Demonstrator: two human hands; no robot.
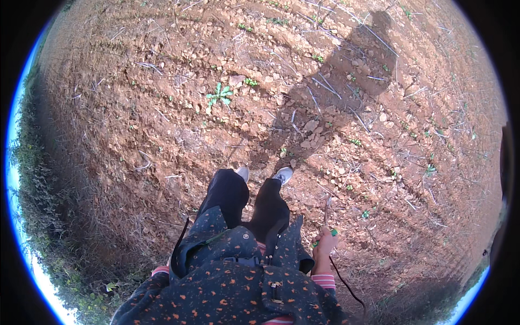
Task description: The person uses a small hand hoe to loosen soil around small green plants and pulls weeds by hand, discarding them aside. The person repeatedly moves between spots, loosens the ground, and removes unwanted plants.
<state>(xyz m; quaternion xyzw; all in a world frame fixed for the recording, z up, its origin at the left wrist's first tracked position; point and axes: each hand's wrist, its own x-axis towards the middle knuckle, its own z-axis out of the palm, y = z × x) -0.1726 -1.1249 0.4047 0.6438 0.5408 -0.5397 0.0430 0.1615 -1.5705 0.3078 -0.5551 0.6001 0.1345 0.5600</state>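
My right hand (325, 243) hangs beside my right hip, its fingers closed around a small tool with green grip parts (334, 232) and a thin, rust-brown metal end (327, 203) that points ahead over the soil. The exact kind of tool cannot be told. A dark cord (347, 284) runs down behind that wrist. On the left, my left hand is almost wholly hidden by the dark orange-flecked jacket (227, 280); only the striped cuff (160, 269) and a sliver of skin show. My legs are in dark trousers (268, 203), with pale shoes (284, 175) on the ground.
Reddish, cloddy soil (183, 134) spreads ahead, with dry stalks (328, 86) strewn over it. A leafy green weed (219, 96) grows in front of me, and smaller seedlings (251, 82) stand nearby. Dense green shrubs (40, 207) line the left edge. My shadow (349, 69) falls ahead and right.
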